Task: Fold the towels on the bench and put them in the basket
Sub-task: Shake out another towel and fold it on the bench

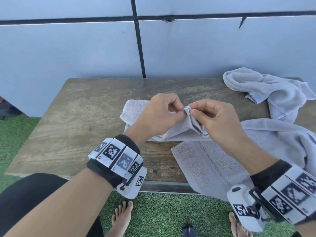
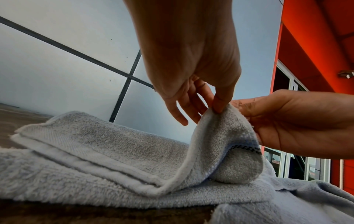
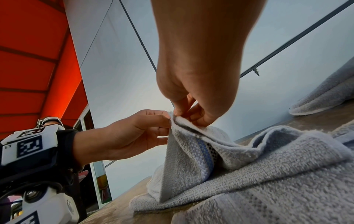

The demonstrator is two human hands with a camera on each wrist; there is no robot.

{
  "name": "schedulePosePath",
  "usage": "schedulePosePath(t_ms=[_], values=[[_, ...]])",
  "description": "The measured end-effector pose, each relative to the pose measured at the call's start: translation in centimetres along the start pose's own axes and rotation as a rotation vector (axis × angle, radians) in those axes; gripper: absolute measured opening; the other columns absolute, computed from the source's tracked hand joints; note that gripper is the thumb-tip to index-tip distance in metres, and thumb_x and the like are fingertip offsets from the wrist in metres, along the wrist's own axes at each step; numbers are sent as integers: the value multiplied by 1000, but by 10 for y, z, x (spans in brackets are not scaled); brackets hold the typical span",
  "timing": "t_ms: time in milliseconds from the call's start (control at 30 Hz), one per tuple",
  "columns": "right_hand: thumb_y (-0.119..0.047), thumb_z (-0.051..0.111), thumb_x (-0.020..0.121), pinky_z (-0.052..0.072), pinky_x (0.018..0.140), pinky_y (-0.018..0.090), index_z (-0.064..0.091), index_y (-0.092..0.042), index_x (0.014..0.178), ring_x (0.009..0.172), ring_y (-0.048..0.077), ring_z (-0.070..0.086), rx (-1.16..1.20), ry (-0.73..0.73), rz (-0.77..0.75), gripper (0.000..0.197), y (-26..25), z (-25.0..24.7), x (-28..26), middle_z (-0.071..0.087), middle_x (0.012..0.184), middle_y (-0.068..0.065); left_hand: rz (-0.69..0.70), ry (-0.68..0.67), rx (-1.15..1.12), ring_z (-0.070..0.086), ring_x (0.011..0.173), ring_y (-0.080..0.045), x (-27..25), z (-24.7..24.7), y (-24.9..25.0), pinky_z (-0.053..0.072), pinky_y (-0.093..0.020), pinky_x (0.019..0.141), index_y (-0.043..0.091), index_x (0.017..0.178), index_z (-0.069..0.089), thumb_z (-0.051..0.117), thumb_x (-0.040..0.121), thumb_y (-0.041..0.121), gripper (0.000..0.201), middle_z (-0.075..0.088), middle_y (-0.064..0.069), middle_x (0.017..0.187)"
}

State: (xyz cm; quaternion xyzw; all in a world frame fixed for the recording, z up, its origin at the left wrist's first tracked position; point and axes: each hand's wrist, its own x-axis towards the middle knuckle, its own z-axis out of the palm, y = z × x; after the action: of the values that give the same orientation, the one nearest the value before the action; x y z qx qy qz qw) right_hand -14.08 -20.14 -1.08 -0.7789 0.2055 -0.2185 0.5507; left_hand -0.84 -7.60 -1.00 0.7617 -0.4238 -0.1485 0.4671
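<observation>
A pale grey towel point(image 1: 136, 110) lies partly folded in the middle of the wooden bench point(image 1: 77, 125). One corner of it is lifted off the bench into a peak. My left hand point(image 1: 181, 111) pinches that corner from the left between thumb and fingertips. My right hand point(image 1: 192, 110) pinches the same corner from the right. The left wrist view shows the left hand point(image 2: 216, 109) on the raised towel point(image 2: 114, 144) edge, with the right hand point(image 2: 287, 121) behind it. In the right wrist view the right hand point(image 3: 180, 113) and the left hand point(image 3: 166, 121) meet on the towel point(image 3: 191, 159) with its blue stripe. No basket is in view.
A second grey towel point(image 1: 213, 165) spreads over the bench's front right and hangs over the edge. A crumpled towel point(image 1: 266, 89) sits at the back right. A grey panelled wall point(image 1: 85, 48) stands behind the bench. Below are green turf point(image 1: 162, 216), bare feet and a small dark device point(image 1: 189, 231).
</observation>
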Motion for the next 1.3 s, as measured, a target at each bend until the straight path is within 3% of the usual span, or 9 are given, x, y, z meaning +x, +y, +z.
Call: schedulePosePath(t_ms=[167, 367, 467, 533, 767, 1000, 1167, 1300], values=[[-6, 66, 91, 56, 77, 29, 76, -21, 92, 79, 13, 73, 19, -3, -1, 17, 1, -3, 0, 77, 83, -2, -18, 0, -30, 71, 78, -21, -1, 4, 1, 57, -46, 78, 12, 74, 64, 75, 84, 16, 15, 74, -4, 84], [-7, 65, 93, 58, 85, 38, 75, -20, 92, 81, 14, 72, 0, -18, 14, 17, 1, -7, -1, 76, 84, -3, -12, -17, -53, 72, 78, -22, 0, 7, 3, 56, -48, 78, 6, 78, 64, 75, 84, 14, 15, 74, -5, 84], [-18, 67, 93, 57, 89, 47, 75, -18, 93, 85, 22, 72, 26, -12, 25, 8, -1, -7, -2, 76, 86, 1, -11, -11, -51, 71, 76, -22, 1, 9, 3, 56, -47, 76, 6, 77, 65, 75, 85, 15, 15, 74, -5, 81], [-25, 72, 90, 55, 86, 49, 75, -18, 92, 85, 29, 71, 34, -5, 23, 8, -3, -7, -4, 76, 85, 2, 2, -9, -51, 71, 75, -23, 2, 10, 3, 56, -46, 73, 5, 78, 65, 75, 86, 15, 16, 73, -6, 80], [-17, 73, 89, 54, 72, 53, 73, -11, 92, 79, 44, 64, 42, -13, 23, 7, -6, -8, -6, 74, 83, 11, 16, -27, -63, 72, 77, -26, 3, 14, 2, 57, -50, 73, 8, 76, 63, 73, 83, 13, 14, 73, -8, 81], [-21, 70, 92, 54, 71, 43, 74, -14, 92, 79, 37, 65, 13, -22, 9, 8, -3, -7, -4, 74, 83, 9, 14, -25, -80, 71, 78, -27, 1, 13, 1, 57, -51, 74, 10, 74, 62, 72, 82, 14, 13, 73, -8, 83], [-26, 73, 89, 56, 76, 31, 74, -17, 92, 81, 20, 72, 8, -16, 15, 9, 0, -5, -4, 76, 82, -1, 6, -23, -85, 70, 77, -31, 0, 14, 2, 55, -51, 72, 5, 76, 63, 72, 83, 17, 18, 73, -10, 81], [-24, 72, 90, 51, 68, 21, 76, -18, 91, 70, 8, 67, -35, -22, -2, 7, 1, -7, -2, 75, 78, -4, 21, -31, -75, 70, 77, -29, 0, 14, 1, 56, -51, 72, 4, 76, 62, 71, 84, 16, 16, 72, -9, 80]])
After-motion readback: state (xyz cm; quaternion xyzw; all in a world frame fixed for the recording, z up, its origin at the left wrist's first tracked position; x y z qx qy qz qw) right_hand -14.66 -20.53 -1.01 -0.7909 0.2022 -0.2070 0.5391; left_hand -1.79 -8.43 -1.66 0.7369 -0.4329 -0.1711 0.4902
